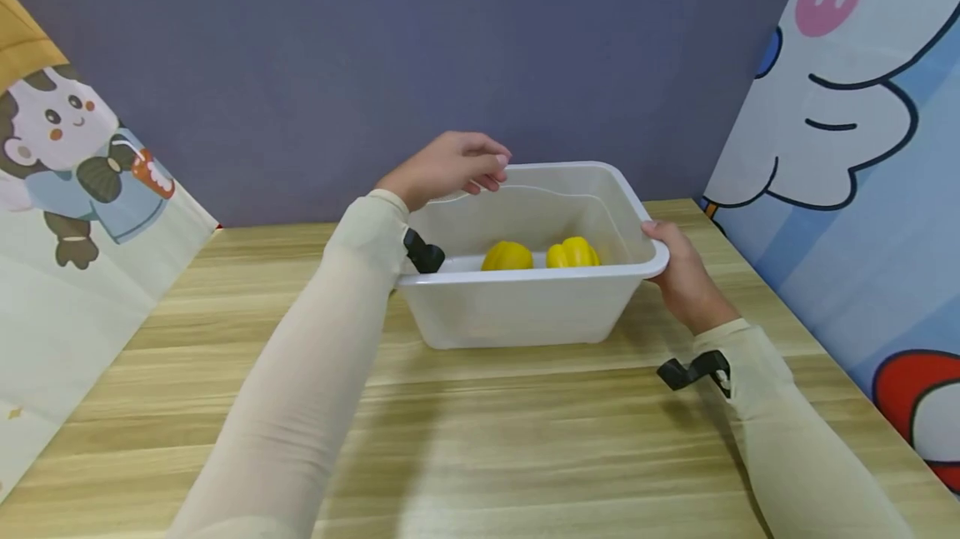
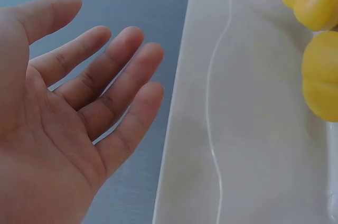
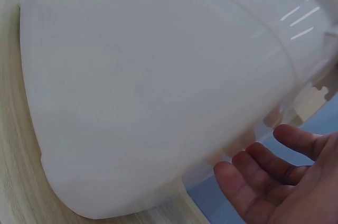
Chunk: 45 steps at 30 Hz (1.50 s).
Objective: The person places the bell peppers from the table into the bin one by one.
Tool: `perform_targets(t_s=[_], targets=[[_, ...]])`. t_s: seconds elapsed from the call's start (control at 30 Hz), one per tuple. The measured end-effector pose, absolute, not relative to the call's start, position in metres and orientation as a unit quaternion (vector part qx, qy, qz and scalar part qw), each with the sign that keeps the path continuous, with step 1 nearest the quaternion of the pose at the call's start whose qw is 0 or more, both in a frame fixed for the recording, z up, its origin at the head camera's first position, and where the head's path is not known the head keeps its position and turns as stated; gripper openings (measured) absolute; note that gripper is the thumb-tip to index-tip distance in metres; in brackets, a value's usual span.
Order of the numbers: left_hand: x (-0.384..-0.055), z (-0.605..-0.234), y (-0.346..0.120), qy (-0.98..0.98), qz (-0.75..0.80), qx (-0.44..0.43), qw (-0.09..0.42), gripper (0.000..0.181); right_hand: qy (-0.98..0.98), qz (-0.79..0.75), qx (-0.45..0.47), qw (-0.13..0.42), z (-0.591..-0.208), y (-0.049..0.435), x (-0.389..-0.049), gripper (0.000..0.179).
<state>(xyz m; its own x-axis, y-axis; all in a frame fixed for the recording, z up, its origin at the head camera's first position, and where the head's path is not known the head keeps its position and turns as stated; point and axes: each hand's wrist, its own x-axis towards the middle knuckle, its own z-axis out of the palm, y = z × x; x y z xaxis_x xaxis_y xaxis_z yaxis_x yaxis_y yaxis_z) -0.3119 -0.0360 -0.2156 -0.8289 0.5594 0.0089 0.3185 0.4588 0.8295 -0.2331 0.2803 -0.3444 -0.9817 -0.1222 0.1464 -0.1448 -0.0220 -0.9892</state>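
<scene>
A white plastic bin [image 1: 517, 306] stands on the wooden table with two yellow bell peppers inside, a left one [image 1: 507, 256] and a right one [image 1: 573, 252]. At its right end my right hand [image 1: 684, 276] grips the rim, thumb on top and fingers below. The right wrist view has those fingers [image 3: 264, 182] bent close to the bin's outer wall [image 3: 142, 92]. My left hand [image 1: 453, 164] is raised at the bin's far left rim and holds nothing. Seen from the left wrist, its palm [image 2: 53, 134] faces up with fingers loosely spread, beside the bin's inner wall [image 2: 253, 108].
Wood-grain tabletop [image 1: 480, 447] stretches in front of the bin. A dark grey-blue panel [image 1: 450, 47] rises behind it. Cartoon-printed panels flank the table on the left [image 1: 75, 314] and right [image 1: 840, 272]. Each sleeve carries a black wrist mount.
</scene>
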Motion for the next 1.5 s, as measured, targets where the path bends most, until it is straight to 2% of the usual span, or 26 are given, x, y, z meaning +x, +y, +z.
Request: perform_targets(t_s=[0.23,0.53,1.0,1.27,1.5], targets=[[-0.307,-0.207,-0.042,0.83,0.47,0.27,0.132,0.037,-0.694,0.714,0.093,0.013,-0.344,0.278,-0.235,0.047],[-0.3,-0.197,-0.048,0.824,0.468,0.29,0.138,0.037,-0.706,0.7,0.106,0.022,-0.346,0.281,-0.233,0.054],[-0.287,-0.191,-0.065,0.874,0.368,0.289,0.129,0.037,-0.704,0.7,0.118,0.028,-0.347,0.281,-0.233,0.053],[-0.262,-0.179,-0.071,0.857,0.406,0.283,0.148,0.034,-0.704,0.7,0.119,0.027,-0.348,0.282,-0.232,0.054],[-0.283,-0.195,-0.088,0.859,0.405,0.277,0.145,0.034,-0.697,0.708,0.111,0.036,-0.348,0.281,-0.235,0.051]])
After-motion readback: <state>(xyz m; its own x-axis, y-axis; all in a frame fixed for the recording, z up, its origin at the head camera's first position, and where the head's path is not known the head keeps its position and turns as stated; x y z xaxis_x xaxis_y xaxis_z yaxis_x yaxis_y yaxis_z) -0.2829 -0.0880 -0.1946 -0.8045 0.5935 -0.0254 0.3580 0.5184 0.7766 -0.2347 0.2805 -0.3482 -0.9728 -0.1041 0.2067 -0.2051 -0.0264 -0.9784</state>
